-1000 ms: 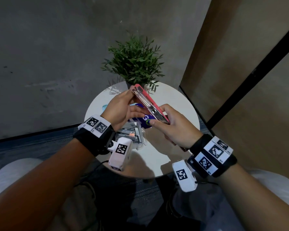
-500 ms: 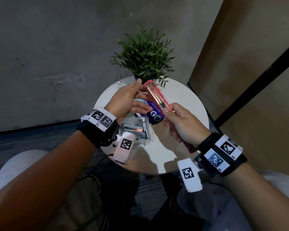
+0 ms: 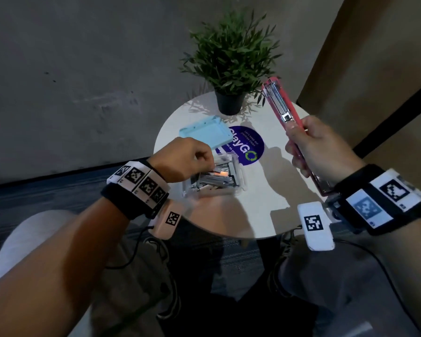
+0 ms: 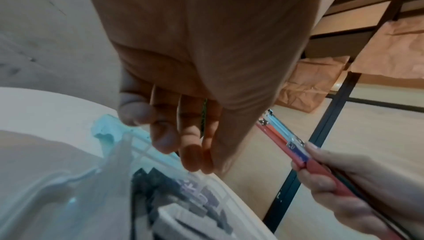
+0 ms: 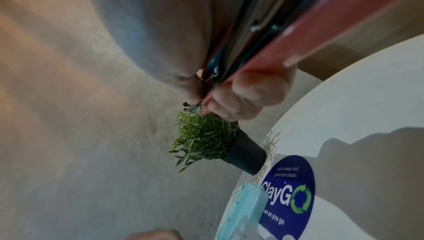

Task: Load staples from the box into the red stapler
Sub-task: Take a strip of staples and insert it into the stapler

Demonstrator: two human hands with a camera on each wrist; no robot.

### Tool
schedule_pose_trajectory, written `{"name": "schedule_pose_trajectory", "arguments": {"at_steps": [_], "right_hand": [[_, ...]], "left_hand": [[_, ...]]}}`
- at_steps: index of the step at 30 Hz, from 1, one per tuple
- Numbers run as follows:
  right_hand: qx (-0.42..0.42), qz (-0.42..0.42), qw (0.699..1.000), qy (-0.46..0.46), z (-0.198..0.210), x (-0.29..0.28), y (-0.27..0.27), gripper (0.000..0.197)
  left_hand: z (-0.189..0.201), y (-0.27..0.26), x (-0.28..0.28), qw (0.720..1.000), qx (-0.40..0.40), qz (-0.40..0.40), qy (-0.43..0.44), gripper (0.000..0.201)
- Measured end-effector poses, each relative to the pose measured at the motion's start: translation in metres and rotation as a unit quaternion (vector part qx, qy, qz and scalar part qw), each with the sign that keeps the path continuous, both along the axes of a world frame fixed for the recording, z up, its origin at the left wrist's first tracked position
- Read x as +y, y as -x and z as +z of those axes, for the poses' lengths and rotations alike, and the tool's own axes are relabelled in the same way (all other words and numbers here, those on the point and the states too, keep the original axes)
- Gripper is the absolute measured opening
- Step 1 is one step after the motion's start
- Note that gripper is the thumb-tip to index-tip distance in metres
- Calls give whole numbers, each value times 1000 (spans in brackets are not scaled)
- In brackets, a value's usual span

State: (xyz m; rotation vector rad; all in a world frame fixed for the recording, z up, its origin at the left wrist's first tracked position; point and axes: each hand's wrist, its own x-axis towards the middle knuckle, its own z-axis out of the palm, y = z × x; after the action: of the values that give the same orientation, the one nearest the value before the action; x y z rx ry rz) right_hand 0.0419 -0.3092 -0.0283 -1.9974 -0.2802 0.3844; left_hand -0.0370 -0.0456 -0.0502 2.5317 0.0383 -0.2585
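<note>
My right hand [image 3: 309, 152] grips the red stapler [image 3: 281, 105] by its lower half and holds it up over the table's right side. The stapler's top is swung open, baring its metal staple channel, which also shows in the left wrist view [image 4: 282, 140]. A clear plastic staple box [image 3: 238, 183] stands open near the table's front left, with grey staple strips [image 3: 214, 182] inside. My left hand [image 3: 204, 164] hovers over the box's left part, fingers [image 4: 192, 153] pointing down just above the staples. Nothing shows between those fingers.
The box's pale blue lid [image 3: 202, 132] lies behind it on the small round white table [image 3: 265, 203]. A blue round sticker [image 3: 248, 144] marks the middle. A potted green plant [image 3: 231, 59] stands at the far edge. My knees are under the front edge.
My left hand has let go of the stapler and dropped to the staple box. My right hand has carried the open stapler to the right and tipped it more upright.
</note>
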Motion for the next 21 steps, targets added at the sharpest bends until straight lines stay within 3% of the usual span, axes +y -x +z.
{"name": "schedule_pose_trajectory", "arguments": {"at_steps": [12,21], "right_hand": [[-1,44,998,39,-3,11,13,32],[20,61,997,31,-10,14,13,26]], "left_hand": [[-8,-8,-14,985,-5,-81,-153,28],[-14,-10,-13,985,-17,-78,-156,10]]}}
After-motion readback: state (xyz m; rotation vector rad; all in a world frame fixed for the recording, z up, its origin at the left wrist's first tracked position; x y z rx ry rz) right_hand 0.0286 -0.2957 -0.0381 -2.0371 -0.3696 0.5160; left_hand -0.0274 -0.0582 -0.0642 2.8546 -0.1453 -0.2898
